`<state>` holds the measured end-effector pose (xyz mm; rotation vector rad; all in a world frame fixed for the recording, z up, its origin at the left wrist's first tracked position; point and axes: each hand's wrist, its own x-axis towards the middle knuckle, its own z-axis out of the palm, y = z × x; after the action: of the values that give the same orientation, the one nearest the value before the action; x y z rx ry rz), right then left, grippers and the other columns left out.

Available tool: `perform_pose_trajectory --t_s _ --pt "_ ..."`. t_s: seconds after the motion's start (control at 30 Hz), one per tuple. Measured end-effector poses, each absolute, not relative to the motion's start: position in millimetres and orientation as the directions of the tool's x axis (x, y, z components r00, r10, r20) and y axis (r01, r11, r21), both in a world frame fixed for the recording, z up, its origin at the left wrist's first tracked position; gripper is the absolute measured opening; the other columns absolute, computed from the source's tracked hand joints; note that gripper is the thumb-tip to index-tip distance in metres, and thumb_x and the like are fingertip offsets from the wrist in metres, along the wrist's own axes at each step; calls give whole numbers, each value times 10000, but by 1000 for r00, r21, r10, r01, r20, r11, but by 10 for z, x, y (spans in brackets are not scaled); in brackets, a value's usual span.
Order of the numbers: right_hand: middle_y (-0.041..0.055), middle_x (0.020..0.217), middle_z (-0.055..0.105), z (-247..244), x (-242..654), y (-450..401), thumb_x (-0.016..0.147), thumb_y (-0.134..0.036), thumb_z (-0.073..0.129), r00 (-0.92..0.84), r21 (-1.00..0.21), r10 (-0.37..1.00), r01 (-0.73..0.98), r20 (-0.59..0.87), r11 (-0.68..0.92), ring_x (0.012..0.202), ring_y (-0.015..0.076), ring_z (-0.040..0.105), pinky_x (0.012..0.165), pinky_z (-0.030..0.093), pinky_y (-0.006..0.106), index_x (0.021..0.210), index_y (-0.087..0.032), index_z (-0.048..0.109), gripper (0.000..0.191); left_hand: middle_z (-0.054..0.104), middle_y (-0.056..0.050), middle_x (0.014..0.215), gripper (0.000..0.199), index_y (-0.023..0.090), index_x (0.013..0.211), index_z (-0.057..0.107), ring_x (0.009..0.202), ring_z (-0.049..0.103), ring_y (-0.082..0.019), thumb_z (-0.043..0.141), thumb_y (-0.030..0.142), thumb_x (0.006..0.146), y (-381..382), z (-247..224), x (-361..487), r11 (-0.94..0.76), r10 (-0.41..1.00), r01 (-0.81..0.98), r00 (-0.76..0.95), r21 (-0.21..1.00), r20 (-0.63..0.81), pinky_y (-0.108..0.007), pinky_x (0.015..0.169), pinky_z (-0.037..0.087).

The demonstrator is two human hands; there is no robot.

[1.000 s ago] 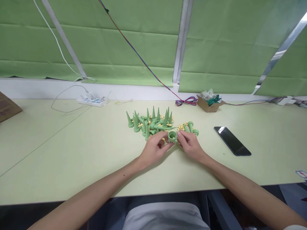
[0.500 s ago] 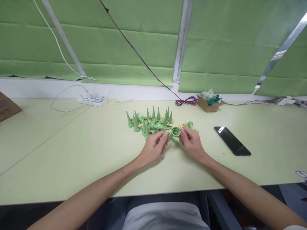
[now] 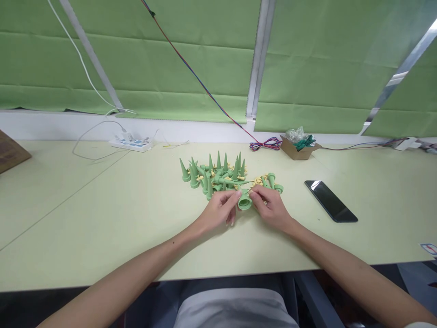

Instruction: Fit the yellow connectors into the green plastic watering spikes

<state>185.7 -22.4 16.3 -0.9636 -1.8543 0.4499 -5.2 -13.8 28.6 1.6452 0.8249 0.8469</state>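
My left hand (image 3: 221, 209) is closed in a pinch on a green plastic spike (image 3: 245, 203), whose hollow round end faces me. Close by on its right, my right hand (image 3: 269, 205) has thumb and forefinger pressed together at the side of that end. Whatever those fingertips hold is too small to make out. Just beyond both hands lies a pile of similar green spikes (image 3: 194, 177), some standing point up and others on their sides. Small yellow plastic pieces (image 3: 259, 180) are scattered to the right of the pile, near more green parts (image 3: 271, 179).
A black phone (image 3: 330, 201) lies to the right. At the back are a small cardboard box (image 3: 296, 151) with wrapping in it, a coil of red and blue wire (image 3: 265, 144) and a white power strip (image 3: 131, 144). A brown cardboard piece (image 3: 12, 152) sits far left.
The held spike's round end has come lower and nearer to me, tilting downward. My right hand has shifted slightly left and its fingertips are now at the spike's side.
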Motion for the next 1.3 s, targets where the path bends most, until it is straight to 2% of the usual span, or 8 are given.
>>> perform_pose_trajectory --t_s 0.2,0.4,0.67,0.73,0.8,0.97,1.13,1.3 --pt "-29 562 408 152 1860 -221 1040 -427 373 -233 -691 816 441 528 573 530 131 367 547 303 292 653 -217 346 442 465 47 557 365 189 768 488 468 483 -98 538 503 947 -141 291 -51 -354 820 157 526 922 225 -228 464 385" --pt "-35 532 365 162 1864 -213 1037 -433 377 -224 -721 841 436 493 539 494 121 332 526 265 298 615 -211 330 479 543 -24 878 202 173 846 553 604 467 -84 597 355 922 -137 241 -25 -625 750 257 460 738 475 -212 491 387" --pt "-26 554 413 147 1838 -199 1027 -497 397 -132 -762 863 419 487 494 530 129 374 538 300 294 631 -209 396 490 567 -56 1054 176 201 1055 570 616 522 -79 570 341 948 -129 192 -22 -607 779 289 400 740 483 -227 545 443" --pt "-24 572 429 136 1840 -195 1027 -495 406 -95 -775 867 408 490 483 540 130 385 543 309 294 649 -209 407 474 597 -41 1003 197 203 1050 533 596 528 -82 560 373 953 -143 225 -14 -555 817 270 354 787 455 -225 535 434" --pt "-26 577 425 125 1847 -188 1028 -490 410 -64 -783 869 404 491 473 539 128 379 542 307 293 661 -210 409 461 606 -11 837 212 194 957 531 555 507 -89 515 404 975 -156 260 -10 -518 840 264 334 814 427 -228 519 413" --pt "-34 564 400 122 1852 -182 1028 -495 403 -60 -763 859 430 509 482 533 130 355 534 294 290 684 -217 409 442 500 17 494 527 172 651 559 480 477 -113 389 523 1005 -153 268 -14 -445 866 296 384 845 321 -246 504 391" --pt "-29 584 417 141 1843 -198 1030 -453 406 -129 -725 836 438 534 531 543 135 362 546 304 297 691 -220 414 412 509 19 451 584 164 664 597 424 512 -124 417 637 958 -131 210 -3 -233 897 220 426 947 121 -251 464 405" --pt "-25 608 426 137 1860 -194 1031 -441 412 -167 -724 834 428 525 541 556 140 377 555 316 297 721 -221 450 381 533 17 478 542 168 709 576 408 523 -121 482 657 921 -123 241 -10 -154 878 156 474 976 63 -244 440 400"
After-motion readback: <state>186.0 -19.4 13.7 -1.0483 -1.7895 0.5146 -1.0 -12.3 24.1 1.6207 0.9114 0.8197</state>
